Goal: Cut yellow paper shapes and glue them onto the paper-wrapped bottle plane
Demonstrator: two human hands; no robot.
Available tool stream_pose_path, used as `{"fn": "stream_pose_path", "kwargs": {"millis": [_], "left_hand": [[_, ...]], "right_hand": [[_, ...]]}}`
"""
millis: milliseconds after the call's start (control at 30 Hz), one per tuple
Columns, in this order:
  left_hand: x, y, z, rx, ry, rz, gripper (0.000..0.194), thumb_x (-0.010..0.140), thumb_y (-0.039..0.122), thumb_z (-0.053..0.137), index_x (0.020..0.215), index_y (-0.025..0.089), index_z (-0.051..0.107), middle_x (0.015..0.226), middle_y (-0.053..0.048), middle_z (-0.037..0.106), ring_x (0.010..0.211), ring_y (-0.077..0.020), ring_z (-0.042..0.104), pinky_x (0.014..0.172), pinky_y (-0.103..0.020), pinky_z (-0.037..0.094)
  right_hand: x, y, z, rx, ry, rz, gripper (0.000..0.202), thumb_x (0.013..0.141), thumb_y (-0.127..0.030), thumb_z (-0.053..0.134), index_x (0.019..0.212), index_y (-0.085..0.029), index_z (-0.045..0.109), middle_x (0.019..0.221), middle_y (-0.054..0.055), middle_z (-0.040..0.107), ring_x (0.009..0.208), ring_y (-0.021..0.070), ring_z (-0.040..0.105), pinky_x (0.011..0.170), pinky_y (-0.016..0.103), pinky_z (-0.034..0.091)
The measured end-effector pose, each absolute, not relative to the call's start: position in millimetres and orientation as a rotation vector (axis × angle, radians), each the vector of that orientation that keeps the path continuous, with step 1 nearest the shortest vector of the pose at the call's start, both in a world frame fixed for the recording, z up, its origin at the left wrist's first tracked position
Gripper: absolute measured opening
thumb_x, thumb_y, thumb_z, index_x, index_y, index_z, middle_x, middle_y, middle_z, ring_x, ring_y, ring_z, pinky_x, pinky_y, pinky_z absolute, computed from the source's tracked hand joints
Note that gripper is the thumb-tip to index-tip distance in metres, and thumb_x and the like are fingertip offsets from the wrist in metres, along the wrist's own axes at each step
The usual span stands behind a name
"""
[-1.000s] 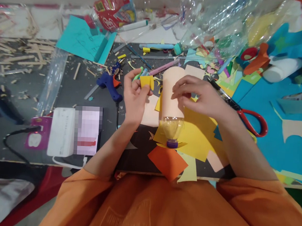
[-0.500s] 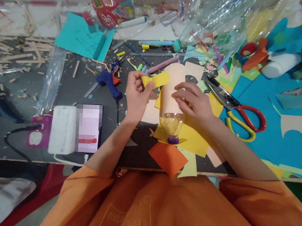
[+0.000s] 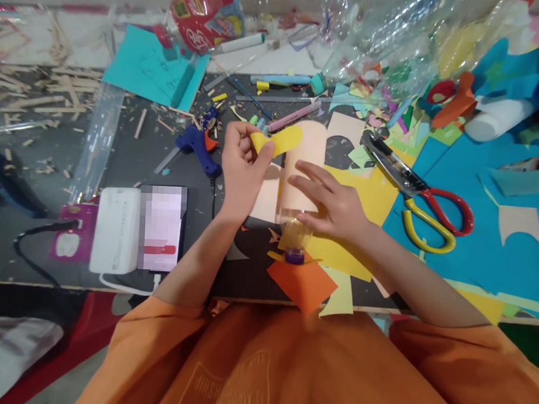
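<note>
A yellow paper piece is pinched between the thumb and fingers of my left hand. Its rounded end overlaps the top of a small bottle wrapped in pale peach paper. The bottle lies on its side, its purple cap towards me. My right hand rests with spread fingers on the wrapped bottle, near its clear neck. Beneath and beside the bottle are yellow paper, an orange paper square and peach scraps.
Large scissors lie on the right by blue paper. A blue glue gun, a phone and a white power bank are on the left. Plastic bottles, markers and paper scraps crowd the back.
The wrapped bottle has shifted left and slightly towards me. My right hand has moved left and down onto it, fingers more spread. My left hand still holds the yellow piece.
</note>
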State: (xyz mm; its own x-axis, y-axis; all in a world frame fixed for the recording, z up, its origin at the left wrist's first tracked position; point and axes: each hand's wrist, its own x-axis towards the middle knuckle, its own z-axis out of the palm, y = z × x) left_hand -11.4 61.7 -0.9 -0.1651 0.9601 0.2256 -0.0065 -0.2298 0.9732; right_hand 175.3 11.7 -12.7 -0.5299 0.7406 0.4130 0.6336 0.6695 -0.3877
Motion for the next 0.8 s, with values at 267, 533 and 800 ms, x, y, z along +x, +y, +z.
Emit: {"fn": "stream_pose_path", "kwargs": {"millis": [267, 533, 800], "left_hand": [[-3, 70, -5, 1.53, 1.243, 1.267, 0.025, 0.081, 0.024, 0.068, 0.086, 0.026, 0.044, 0.066, 0.006, 0.043, 0.055, -0.0108, 0.047, 0.053, -0.026, 0.041], [9, 70, 2, 1.714, 1.276, 1.199, 0.027, 0.079, 0.01, 0.064, 0.09, 0.026, 0.044, 0.06, 0.009, 0.039, 0.049, -0.0085, 0.043, 0.05, -0.025, 0.04], [4, 61, -4, 1.763, 1.186, 1.149, 0.044, 0.078, 0.048, 0.071, 0.11, 0.032, 0.045, 0.075, 0.004, 0.051, 0.059, -0.0131, 0.051, 0.051, -0.03, 0.043]], "right_hand": [[178, 5, -17, -0.874, -2.338, 0.232, 0.048, 0.102, -0.05, 0.031, 0.131, -0.024, 0.06, 0.134, 0.009, 0.067, 0.108, 0.0187, 0.071, 0.064, 0.025, 0.059], [177, 5, -14, -0.882, -2.277, 0.261, 0.038, 0.103, -0.031, 0.034, 0.124, -0.023, 0.064, 0.128, 0.009, 0.07, 0.107, 0.0186, 0.072, 0.064, 0.025, 0.059], [176, 11, -18, -0.907, -2.104, 0.167, 0.024, 0.095, -0.032, 0.047, 0.105, -0.026, 0.068, 0.108, 0.008, 0.066, 0.087, 0.0185, 0.067, 0.072, 0.033, 0.056]]}}
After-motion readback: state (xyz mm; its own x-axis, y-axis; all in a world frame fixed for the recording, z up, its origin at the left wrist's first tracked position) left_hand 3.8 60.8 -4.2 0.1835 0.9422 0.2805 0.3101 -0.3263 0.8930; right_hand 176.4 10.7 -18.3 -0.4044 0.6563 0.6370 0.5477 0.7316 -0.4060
